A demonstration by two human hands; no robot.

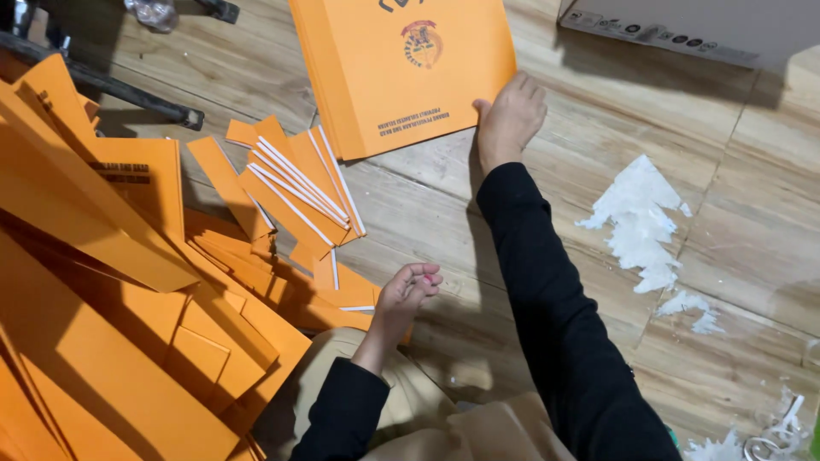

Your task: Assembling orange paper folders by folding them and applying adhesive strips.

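My right hand rests flat on the lower right corner of a stack of orange folders with a printed emblem, lying on the wooden floor. My left hand hovers low near my knee, fingers curled around a small orange card piece at the edge of a loose pile. Several narrow orange strips with white tape edges fan out between the two hands. Both arms wear black sleeves.
A large heap of orange card sheets fills the left side. White peeled paper scraps lie on the floor at right. A cardboard box sits top right, and a black metal frame crosses top left.
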